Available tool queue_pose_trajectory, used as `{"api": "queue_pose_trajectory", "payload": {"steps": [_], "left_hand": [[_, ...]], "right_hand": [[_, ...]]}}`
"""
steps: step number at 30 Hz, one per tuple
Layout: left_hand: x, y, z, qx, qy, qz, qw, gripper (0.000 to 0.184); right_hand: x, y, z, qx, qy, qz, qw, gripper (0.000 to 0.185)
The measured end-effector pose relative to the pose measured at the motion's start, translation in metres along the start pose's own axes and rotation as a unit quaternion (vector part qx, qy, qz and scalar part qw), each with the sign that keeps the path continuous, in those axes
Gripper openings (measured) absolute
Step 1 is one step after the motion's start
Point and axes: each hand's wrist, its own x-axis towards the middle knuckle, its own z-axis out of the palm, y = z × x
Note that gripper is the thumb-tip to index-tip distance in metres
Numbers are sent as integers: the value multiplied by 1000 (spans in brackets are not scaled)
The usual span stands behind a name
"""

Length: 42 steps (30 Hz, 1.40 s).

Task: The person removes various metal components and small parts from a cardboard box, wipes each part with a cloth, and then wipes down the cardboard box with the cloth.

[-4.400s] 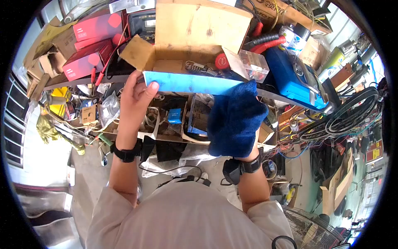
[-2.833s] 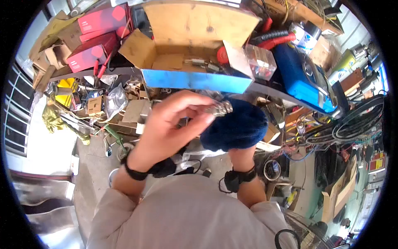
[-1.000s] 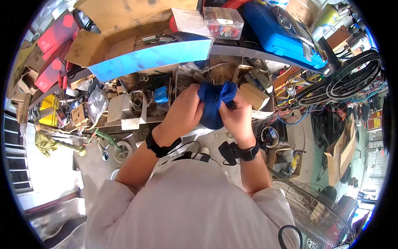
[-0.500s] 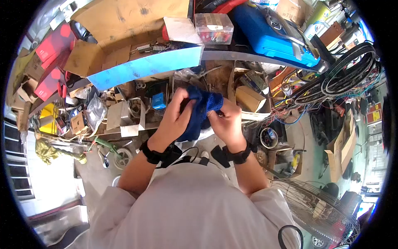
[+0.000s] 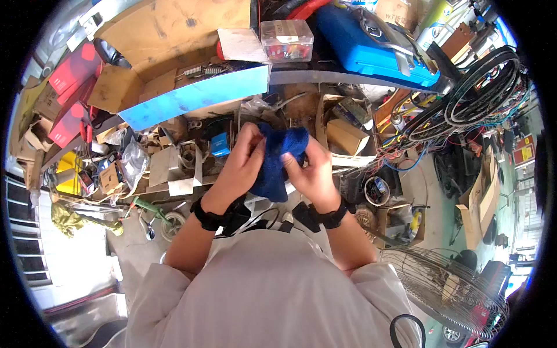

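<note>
A dark blue cloth (image 5: 271, 177) is bunched between my two hands, in front of my chest. My left hand (image 5: 243, 159) pinches its left side, and my right hand (image 5: 313, 174) grips its right side with the thumb on top. Whether anything lies inside the folds is hidden. Up and to the left, an open cardboard box with a blue front (image 5: 197, 95) stands on the shelf, and metal springs (image 5: 200, 71) lie inside it. A clear plastic case (image 5: 286, 40) sits just right of this box.
A blue tool case (image 5: 371, 49) lies on the shelf (image 5: 348, 79) at the upper right. Below the shelf are open cartons, one with a small brown box (image 5: 346, 137). Coiled black cables (image 5: 481, 87) hang at the right. A wire fan guard (image 5: 441, 284) stands at the lower right.
The small metal parts earlier in my left hand are out of sight. Both hands now grip the cloth, which has been bunched and turned. The view has shifted right, so the box appears further left.
</note>
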Motion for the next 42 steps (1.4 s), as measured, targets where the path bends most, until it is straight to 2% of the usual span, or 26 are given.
{"api": "queue_pose_trajectory", "payload": {"steps": [2, 4, 5, 8, 10, 13, 14, 17, 19, 22, 25, 26, 29, 31, 33, 34, 37, 42], "left_hand": [[-4, -9, 0, 78, 1, 82, 994, 12], [-8, -10, 1, 180, 21, 177, 967, 14], [-10, -10, 2, 122, 24, 156, 980, 14], [-10, -8, 6, -38, 22, 87, 995, 15], [-5, 6, 4, -123, 5, 32, 992, 16], [-8, 1, -2, 51, -19, 56, 997, 17], [-9, -2, -1, 39, -12, 73, 996, 17], [-12, -10, 1, 2, 8, 116, 993, 17], [-12, -12, 1, -21, 15, 132, 991, 19], [-11, -4, -4, -176, 61, 24, 982, 21], [-8, 4, -13, -104, 68, -24, 992, 24], [-11, -1, -10, 14, 119, -3, 993, 27], [-4, 11, -11, 122, 175, 136, 968, 28], [-7, 25, -5, 80, 100, 148, 981, 31], [-3, 42, 2, 155, 3, 191, 969, 32], [-4, 39, 7, 137, 13, 166, 976, 34], [-2, 34, 6, 160, -5, 176, 971, 33], [0, 39, 20, -38, 22, 107, 993, 28]], "right_hand": [[-6, 3, 2, 103, 4, 158, 982, 21], [-6, 2, 2, 115, 15, 120, 986, 20], [-7, 1, 2, 122, 22, 103, 987, 19], [6, -10, -3, -8, 44, -108, 993, 20], [-2, -6, -4, 9, 7, -51, 999, 20], [-11, 2, 0, 78, 10, 50, 996, 24], [-13, 4, 2, 107, 22, 87, 990, 26], [-13, 9, 0, 102, 6, 48, 994, 28], [-18, 9, 5, 207, 49, 83, 974, 27], [-16, 4, 3, 310, 94, 81, 943, 24], [-14, -2, -4, 311, 101, 91, 941, 24], [-15, -3, -4, 291, 101, 100, 946, 24], [-17, 2, -3, 262, 97, 97, 955, 29], [-19, 2, 0, 289, 93, 109, 947, 31], [-19, -3, 0, 292, 101, 114, 944, 26], [-18, -5, -1, 288, 105, 119, 944, 23], [-21, -6, -5, 291, 114, 112, 943, 17], [-27, 3, -25, 347, 191, 88, 914, 14]]}}
